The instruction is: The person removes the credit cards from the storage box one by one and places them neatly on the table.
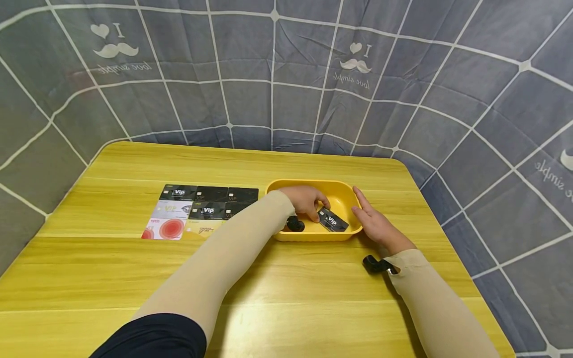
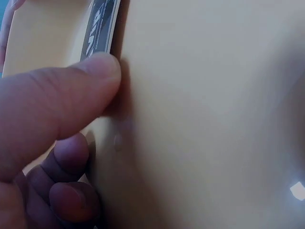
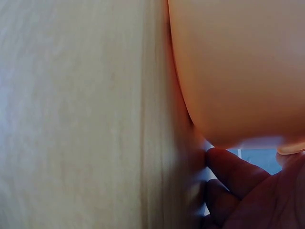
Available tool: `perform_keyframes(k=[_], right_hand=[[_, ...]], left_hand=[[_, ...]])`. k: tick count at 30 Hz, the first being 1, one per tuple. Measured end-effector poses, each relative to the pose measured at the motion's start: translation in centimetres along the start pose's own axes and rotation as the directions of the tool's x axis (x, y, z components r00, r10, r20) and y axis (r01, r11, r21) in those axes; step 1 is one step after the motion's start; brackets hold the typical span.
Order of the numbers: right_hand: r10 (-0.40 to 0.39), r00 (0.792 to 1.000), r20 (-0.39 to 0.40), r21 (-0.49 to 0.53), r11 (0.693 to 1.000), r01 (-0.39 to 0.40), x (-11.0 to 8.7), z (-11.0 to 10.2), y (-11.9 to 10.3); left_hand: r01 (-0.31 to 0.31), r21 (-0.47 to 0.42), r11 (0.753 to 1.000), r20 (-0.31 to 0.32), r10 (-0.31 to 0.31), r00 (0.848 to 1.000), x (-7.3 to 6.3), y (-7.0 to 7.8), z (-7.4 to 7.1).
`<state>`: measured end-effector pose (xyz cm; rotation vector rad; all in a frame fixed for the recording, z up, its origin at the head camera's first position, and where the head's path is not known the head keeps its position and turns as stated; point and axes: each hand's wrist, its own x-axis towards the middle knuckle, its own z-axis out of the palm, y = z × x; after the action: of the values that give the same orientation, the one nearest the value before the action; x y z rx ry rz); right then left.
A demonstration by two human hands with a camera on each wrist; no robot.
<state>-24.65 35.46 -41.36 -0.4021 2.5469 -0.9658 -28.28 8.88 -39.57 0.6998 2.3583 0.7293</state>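
Observation:
A yellow plastic box (image 1: 313,237) stands on the table with a black VIP card (image 1: 333,219) tilted inside it. My left hand (image 1: 304,200) reaches into the box and pinches that card at its left end. In the left wrist view the thumb (image 2: 102,71) lies on the card's end, and the other fingers are curled below. My right hand (image 1: 380,229) holds the box's right side, thumb at the rim and fingers along the outer wall. The right wrist view shows its fingers (image 3: 238,174) close against the box's corner.
Left of the box, several cards lie in close rows, among them a black VIP card (image 1: 178,192), a silver one (image 1: 172,208) and a pink and white one (image 1: 164,228). The left forearm partly covers them. A grey checked curtain (image 1: 250,64) hangs behind the wooden table (image 1: 286,308).

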Motion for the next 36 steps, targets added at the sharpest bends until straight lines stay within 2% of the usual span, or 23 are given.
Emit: perform_keyframes(k=[8, 20, 36], right_hand=[[-0.007, 1.0, -0.01, 0.006, 1.0, 0.007, -0.2, 0.0, 0.0], [-0.01, 1.0, -0.023, -0.008, 1.0, 0.01, -0.8, -0.1, -0.6], [-0.025, 1.0, -0.014, 0.016, 1.0, 0.025, -0.9, -0.2, -0.6]], left_hand=[[-0.027, -0.058, 0.998, -0.01, 0.027, 1.0, -0.1, 0.0, 0.0], [-0.082, -0.064, 0.995, -0.058, 0.079, 0.995, -0.2, 0.2, 0.0], [-0.075, -0.083, 0.994, -0.075, 0.068, 0.995, -0.1, 0.2, 0.0]])
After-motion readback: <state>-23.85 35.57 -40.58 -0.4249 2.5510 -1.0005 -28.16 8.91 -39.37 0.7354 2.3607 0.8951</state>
